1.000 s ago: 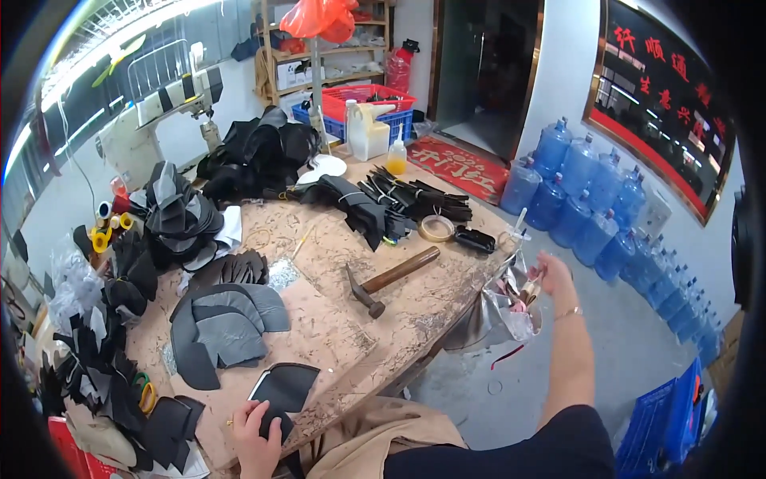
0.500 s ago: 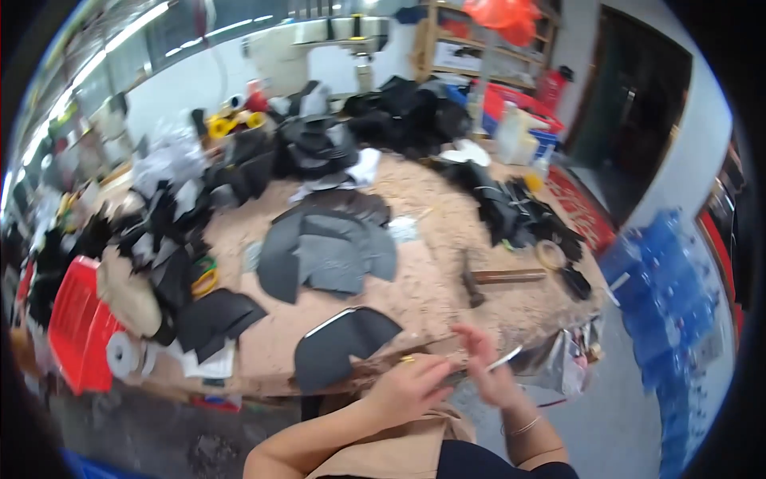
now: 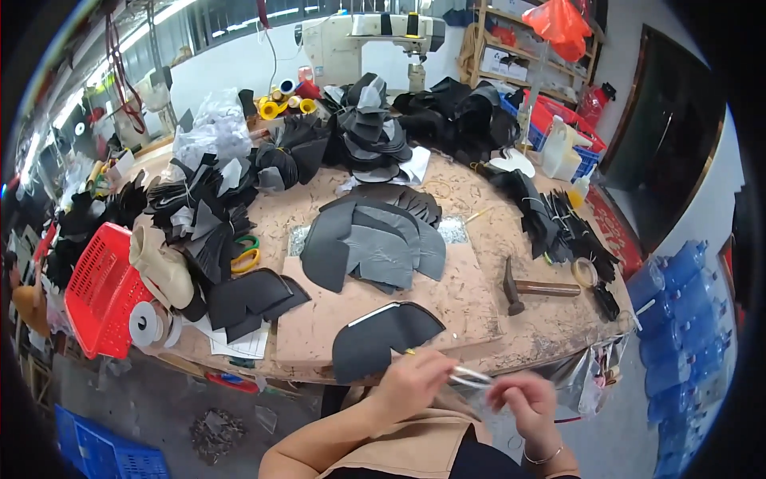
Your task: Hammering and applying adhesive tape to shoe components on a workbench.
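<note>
Over the table's near edge, my left hand (image 3: 415, 385) pinches one end of a narrow white strip (image 3: 472, 375), which looks doubled into a thin loop. The strip's other end meets the curled fingers of my right hand (image 3: 525, 403); a bracelet circles that wrist. Just beyond my left hand lies a curved black cut piece (image 3: 379, 342) with a white strip along its upper edge, partly overhanging the table. Farther back, a fanned stack of black and grey cut pieces (image 3: 383, 243) rests on a pale board (image 3: 319, 327).
A hammer (image 3: 542, 287) and a tape roll (image 3: 585, 273) lie at the right. Yellow-handled scissors (image 3: 246, 259), a beige shoe form (image 3: 162, 263), a red basket (image 3: 100, 291) and a white spool (image 3: 148, 326) sit left. Behind are heaped black pieces (image 3: 455, 120) and a sewing machine (image 3: 359, 48).
The white strip, earlier at my right hand alone, now stretches between both hands. My right fingers have gone from extended to curled. The view has shifted, moving the table's things rightward in it.
</note>
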`<state>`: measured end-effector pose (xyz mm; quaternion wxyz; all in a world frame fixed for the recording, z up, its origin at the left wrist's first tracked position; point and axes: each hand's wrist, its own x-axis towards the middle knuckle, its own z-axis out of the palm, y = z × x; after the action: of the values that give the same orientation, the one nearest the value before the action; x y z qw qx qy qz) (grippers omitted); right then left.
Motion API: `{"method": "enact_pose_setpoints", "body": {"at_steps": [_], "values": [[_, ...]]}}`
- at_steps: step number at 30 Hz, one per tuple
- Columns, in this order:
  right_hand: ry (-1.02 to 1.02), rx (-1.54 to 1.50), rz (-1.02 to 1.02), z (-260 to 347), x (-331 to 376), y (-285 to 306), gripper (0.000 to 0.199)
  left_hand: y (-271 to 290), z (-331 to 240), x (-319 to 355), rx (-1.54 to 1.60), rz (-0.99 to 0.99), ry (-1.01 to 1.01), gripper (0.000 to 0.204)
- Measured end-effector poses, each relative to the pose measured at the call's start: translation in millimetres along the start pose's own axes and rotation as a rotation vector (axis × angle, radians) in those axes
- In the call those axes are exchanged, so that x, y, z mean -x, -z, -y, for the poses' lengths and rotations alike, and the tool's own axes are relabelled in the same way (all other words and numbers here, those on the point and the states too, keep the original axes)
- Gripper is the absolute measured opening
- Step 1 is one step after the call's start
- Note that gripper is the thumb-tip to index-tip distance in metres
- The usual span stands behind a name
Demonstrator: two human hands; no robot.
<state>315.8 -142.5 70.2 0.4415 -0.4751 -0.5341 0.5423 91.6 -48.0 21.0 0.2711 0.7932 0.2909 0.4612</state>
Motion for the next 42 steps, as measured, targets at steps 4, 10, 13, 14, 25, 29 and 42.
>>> {"method": "enact_pose_setpoints", "body": {"at_steps": [4, 10, 13, 14, 25, 29, 42], "values": [[0.612, 0.932, -0.111, 3.5, -28.2, -11.9, 0.008, -8.8, -7.3, 2.6, -0.139, 0.107, -0.218, 0.03], [0.053, -0.189, -0.213, -29.4, -5.2, -13.5, 0.027, -16.2, -6.8, 3.8, 0.347, 0.081, 0.049, 0.014], [0.113, -0.752, -0.245, -28.2, -4.3, -7.3, 0.047, -39.2, -0.3, 10.6, 0.753, 0.286, 0.428, 0.014], [0.044, -0.916, -0.212, -34.3, -7.8, 1.7, 0.05, -44.8, 2.5, 16.4, 0.785, 0.338, 0.528, 0.012], [0.588, 1.293, -1.547, -35.2, 10.8, 233.1, 0.009, -55.1, -11.2, 27.2, 0.639, 0.775, 0.504, 0.014], [0.397, 1.638, -1.504, -75.6, 23.4, 355.5, 0.009, -45.7, -1.0, 35.2, 0.742, 0.607, 0.945, 0.013], [0.547, 1.429, -1.253, -85.4, -63.0, 174.0, 0.035, 63.8, 69.4, -30.8, -0.412, -0.045, 0.155, 0.022]]}}
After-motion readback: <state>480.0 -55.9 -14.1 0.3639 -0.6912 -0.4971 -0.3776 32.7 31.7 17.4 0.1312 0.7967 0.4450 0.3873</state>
